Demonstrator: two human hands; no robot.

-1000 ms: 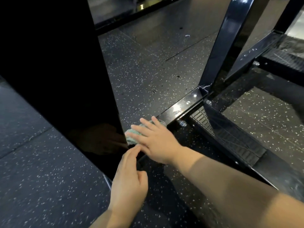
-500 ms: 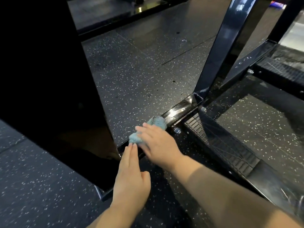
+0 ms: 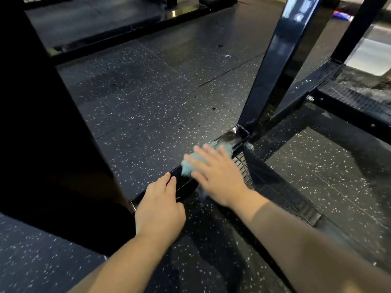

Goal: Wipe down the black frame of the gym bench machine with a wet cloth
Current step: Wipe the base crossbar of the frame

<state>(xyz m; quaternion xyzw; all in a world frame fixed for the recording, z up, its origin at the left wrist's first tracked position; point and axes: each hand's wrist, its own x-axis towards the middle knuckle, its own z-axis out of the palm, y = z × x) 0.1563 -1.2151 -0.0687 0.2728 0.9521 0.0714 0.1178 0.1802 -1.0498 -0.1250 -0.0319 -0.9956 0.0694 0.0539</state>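
The right hand [image 3: 215, 176], blurred, presses a crumpled pale-blue cloth [image 3: 188, 166] flat under straight, spread fingers [image 3: 203, 152] onto the glossy black low rail [image 3: 232, 134] of the gym machine frame, near the foot of the slanted black upright post [image 3: 273, 66]. The left hand [image 3: 159, 210] rests on the same rail closer in, fingers extended, holding nothing. Speckled black rubber floor [image 3: 148, 106] lies around. No readable writing shows.

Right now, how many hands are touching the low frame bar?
2. The left hand rests its fingertips on the near end of the bar; the right hand presses the blue cloth onto it farther along, toward the upright post.
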